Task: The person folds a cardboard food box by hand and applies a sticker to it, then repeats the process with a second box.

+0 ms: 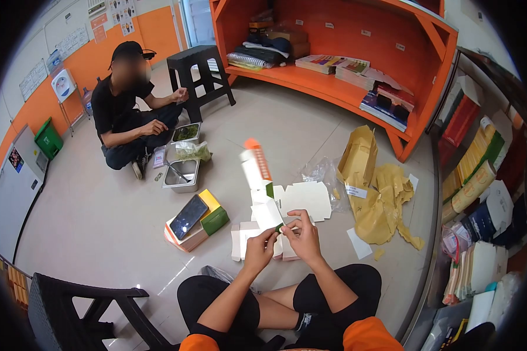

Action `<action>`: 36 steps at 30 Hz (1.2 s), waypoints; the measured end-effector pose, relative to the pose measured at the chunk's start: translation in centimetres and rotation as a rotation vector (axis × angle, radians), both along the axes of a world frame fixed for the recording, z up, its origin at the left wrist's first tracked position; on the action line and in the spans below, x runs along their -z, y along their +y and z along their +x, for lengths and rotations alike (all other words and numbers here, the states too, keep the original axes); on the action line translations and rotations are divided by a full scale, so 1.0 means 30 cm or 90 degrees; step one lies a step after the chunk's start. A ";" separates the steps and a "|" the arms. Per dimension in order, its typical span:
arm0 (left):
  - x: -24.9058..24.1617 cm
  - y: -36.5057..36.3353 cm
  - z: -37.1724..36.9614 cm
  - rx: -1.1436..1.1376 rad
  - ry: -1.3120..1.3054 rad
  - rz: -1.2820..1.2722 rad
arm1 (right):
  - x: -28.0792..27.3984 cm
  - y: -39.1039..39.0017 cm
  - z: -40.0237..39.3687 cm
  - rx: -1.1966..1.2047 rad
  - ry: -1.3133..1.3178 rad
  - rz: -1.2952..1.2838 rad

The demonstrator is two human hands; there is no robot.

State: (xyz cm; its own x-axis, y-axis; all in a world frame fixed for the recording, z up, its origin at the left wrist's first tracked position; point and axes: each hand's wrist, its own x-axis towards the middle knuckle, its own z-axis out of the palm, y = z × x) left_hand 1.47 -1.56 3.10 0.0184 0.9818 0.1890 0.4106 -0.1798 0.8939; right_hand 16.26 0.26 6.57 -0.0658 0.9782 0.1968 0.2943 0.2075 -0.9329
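Both my hands pinch the lower end of a partly folded carton (267, 213), white inside with orange and green on its outside. My left hand (260, 250) holds the carton's lower left edge, fingers closed. On the lower right edge is my right hand (302, 236), its thumb and index finger at a green flap. The carton's upper part stands up and away from me, its orange tip blurred. Beneath it, flat unfolded cartons (305, 200) lie on the floor. To the left, a phone (189, 216) rests on folded cartons (215, 220).
A person (123, 111) sits on the floor at the upper left beside metal trays (181, 178). Torn brown paper (386, 205) and clear plastic (322, 175) lie right. Black stools (199, 64) stand at the back and lower left. An orange shelf (328, 76) is behind.
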 end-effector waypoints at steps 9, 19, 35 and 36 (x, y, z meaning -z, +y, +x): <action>-0.003 0.006 -0.007 0.058 -0.392 -0.121 | 0.024 0.000 -0.024 0.036 0.034 0.124; -0.010 0.010 -0.001 0.009 -0.410 -0.084 | -0.014 0.000 -0.032 0.016 0.056 0.081; 0.020 0.022 0.001 0.058 -0.495 -0.083 | 0.017 0.005 -0.023 -0.024 0.003 0.057; 0.020 0.021 0.004 0.057 -0.499 -0.069 | 0.013 0.003 -0.028 -0.022 -0.001 0.058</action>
